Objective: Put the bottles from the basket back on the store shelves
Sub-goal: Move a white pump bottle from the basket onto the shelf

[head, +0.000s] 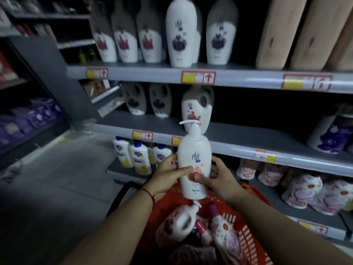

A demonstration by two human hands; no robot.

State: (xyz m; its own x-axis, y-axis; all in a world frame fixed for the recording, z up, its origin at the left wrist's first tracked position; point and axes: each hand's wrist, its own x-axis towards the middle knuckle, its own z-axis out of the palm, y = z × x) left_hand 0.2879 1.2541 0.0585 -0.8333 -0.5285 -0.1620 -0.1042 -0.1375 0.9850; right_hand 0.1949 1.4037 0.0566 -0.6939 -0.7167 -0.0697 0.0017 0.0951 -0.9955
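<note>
I hold a white pump bottle (pixel 193 159) with a red flower label upright above the orange basket (pixel 248 240). My left hand (pixel 168 172) grips its left side and my right hand (pixel 219 177) grips its right side, thumbs on the label. The basket below holds a white jug (pixel 177 224) with a handle and a floral refill pouch (pixel 227 240), with other bottles partly hidden beneath them. Behind the pump head, a similar red-flower jug (pixel 197 108) stands on the middle shelf (pixel 248 136).
The top shelf (pixel 152 73) carries white bottles with red and purple flowers and tan packs at right. Two purple-flower jugs (pixel 147 100) stand left on the middle shelf. Blue-capped bottles (pixel 137 157) and floral pouches (pixel 305 190) fill the lower shelf. Grey floor lies to the left.
</note>
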